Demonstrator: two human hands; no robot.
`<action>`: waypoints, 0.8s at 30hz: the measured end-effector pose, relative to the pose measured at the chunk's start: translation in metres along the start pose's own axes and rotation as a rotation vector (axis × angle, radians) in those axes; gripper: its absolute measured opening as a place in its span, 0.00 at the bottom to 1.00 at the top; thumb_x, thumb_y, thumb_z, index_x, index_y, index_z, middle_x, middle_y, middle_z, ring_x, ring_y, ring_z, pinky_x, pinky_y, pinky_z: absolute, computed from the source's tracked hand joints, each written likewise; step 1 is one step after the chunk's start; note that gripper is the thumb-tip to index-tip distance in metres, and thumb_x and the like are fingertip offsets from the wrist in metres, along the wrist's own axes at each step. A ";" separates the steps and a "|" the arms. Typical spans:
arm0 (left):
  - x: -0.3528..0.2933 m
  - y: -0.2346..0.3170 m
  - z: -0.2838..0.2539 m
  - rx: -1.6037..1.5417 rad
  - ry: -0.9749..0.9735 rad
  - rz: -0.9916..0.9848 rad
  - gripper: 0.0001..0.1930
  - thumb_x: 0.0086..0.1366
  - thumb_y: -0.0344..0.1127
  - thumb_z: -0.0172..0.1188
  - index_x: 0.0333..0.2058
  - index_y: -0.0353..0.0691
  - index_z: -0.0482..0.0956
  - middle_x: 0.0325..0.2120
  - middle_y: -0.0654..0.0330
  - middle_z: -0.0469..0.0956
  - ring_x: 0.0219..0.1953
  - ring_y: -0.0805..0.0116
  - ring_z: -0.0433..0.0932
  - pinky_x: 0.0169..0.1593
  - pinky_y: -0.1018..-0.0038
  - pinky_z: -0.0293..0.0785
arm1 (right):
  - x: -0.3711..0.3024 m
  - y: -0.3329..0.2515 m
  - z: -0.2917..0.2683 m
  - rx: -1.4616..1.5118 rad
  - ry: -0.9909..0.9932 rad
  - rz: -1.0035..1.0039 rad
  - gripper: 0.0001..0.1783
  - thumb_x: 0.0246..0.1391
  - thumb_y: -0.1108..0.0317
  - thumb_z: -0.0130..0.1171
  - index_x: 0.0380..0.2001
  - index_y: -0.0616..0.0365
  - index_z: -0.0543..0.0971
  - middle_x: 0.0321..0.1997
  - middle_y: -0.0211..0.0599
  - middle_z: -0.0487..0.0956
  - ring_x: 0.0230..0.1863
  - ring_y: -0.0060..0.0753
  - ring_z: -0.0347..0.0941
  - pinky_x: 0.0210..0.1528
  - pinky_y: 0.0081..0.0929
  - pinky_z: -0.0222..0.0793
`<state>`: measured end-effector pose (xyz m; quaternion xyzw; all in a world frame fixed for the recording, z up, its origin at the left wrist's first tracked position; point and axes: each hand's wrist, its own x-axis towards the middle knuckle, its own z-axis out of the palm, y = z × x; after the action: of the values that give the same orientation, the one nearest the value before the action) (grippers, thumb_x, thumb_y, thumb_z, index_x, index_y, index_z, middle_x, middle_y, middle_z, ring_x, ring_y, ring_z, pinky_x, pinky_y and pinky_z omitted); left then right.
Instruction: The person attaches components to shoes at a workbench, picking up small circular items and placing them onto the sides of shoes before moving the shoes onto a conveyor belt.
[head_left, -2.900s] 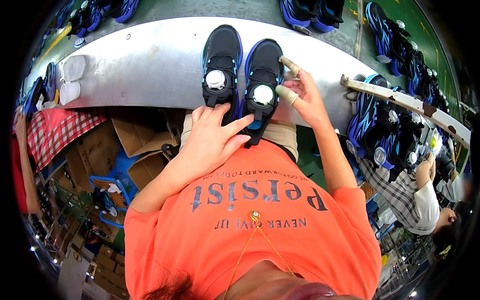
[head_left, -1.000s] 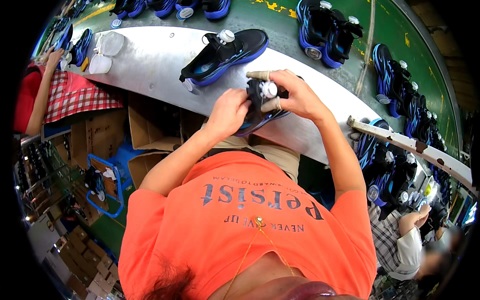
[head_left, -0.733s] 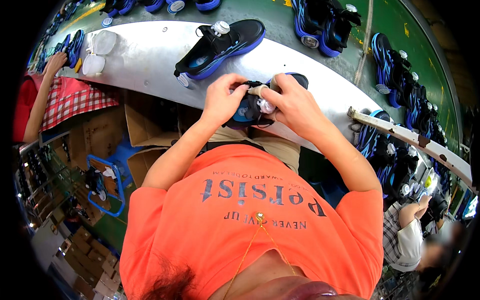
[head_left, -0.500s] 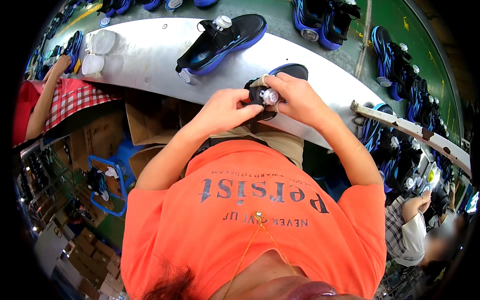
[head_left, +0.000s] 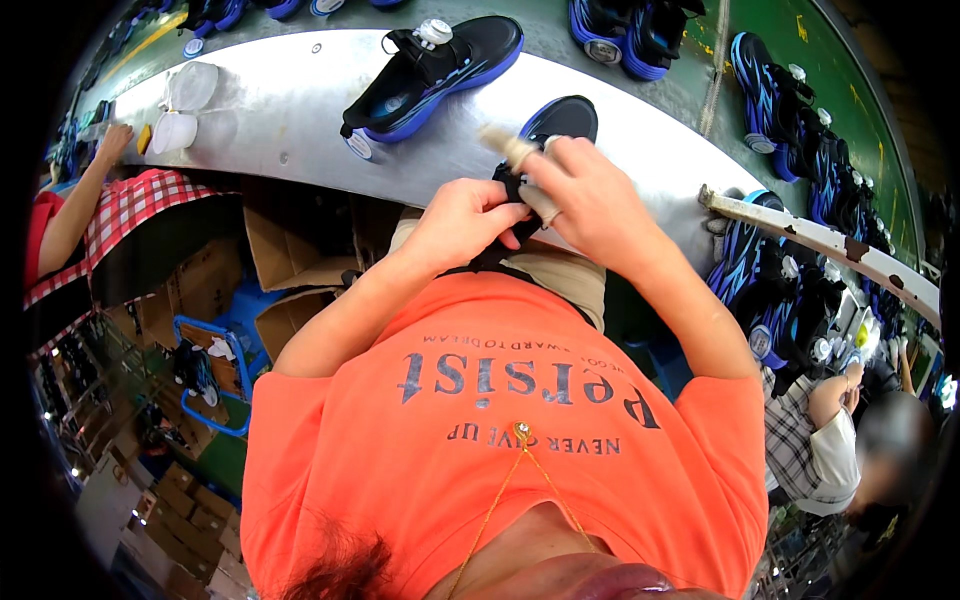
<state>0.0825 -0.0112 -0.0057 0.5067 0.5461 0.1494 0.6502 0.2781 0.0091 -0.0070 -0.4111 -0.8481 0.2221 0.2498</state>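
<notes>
At the near edge of the grey metal workbench (head_left: pixel 290 110), directly in front of the person's chest, both hands close on one black shoe with a blue sole (head_left: pixel 560 118). The left hand (head_left: pixel 462 222) has its fingers curled tight around the shoe's near end, thumb on top; the right hand (head_left: pixel 592 200) is likewise closed, pinching the dark upper material where the two hands meet, its forefinger wrapped in pale tape (head_left: pixel 508 148) and raised over the shoe. Most of the shoe is hidden beneath the hands, so what the fingertips grip cannot be told; only the toe end projects beyond the knuckles. The shoe's long axis runs away from the body, toe pointing up and slightly right across the bench. It lies under and just beyond the fingers, with the heel end toward the person. The two hands are about equally near; the right covers the side nearer the toe, the left the side nearer the heel.

A second black and blue shoe (head_left: pixel 435 65) with a round white dial lies apart on the bench to the left, tipped on its side. Farther left stand two white cups (head_left: pixel 178 110), near another person's hand (head_left: pixel 108 142). More blue and black shoes (head_left: pixel 800 110) line the green surface to the right.
</notes>
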 end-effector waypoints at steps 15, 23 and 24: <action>0.005 0.003 -0.004 -0.038 -0.093 -0.079 0.10 0.66 0.34 0.55 0.37 0.32 0.81 0.31 0.62 0.81 0.27 0.76 0.79 0.35 0.80 0.72 | 0.000 0.006 -0.005 0.048 0.007 0.058 0.33 0.53 0.58 0.60 0.63 0.35 0.66 0.28 0.36 0.74 0.28 0.42 0.73 0.30 0.35 0.69; -0.012 0.016 -0.040 0.122 -0.126 0.087 0.10 0.65 0.32 0.56 0.39 0.32 0.81 0.31 0.61 0.81 0.31 0.76 0.78 0.36 0.78 0.74 | 0.014 0.016 -0.019 0.350 -0.315 0.162 0.26 0.58 0.61 0.57 0.61 0.42 0.70 0.38 0.40 0.80 0.35 0.35 0.77 0.39 0.31 0.71; -0.015 0.015 -0.060 0.174 0.132 0.222 0.10 0.65 0.32 0.56 0.39 0.33 0.82 0.31 0.60 0.81 0.33 0.75 0.77 0.38 0.77 0.75 | 0.026 0.023 -0.022 0.403 -0.179 0.101 0.22 0.59 0.66 0.55 0.57 0.45 0.74 0.37 0.41 0.79 0.37 0.34 0.76 0.44 0.30 0.70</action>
<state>0.0307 0.0144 0.0213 0.6074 0.5391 0.2053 0.5462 0.2909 0.0472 0.0034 -0.3735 -0.7837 0.4348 0.2393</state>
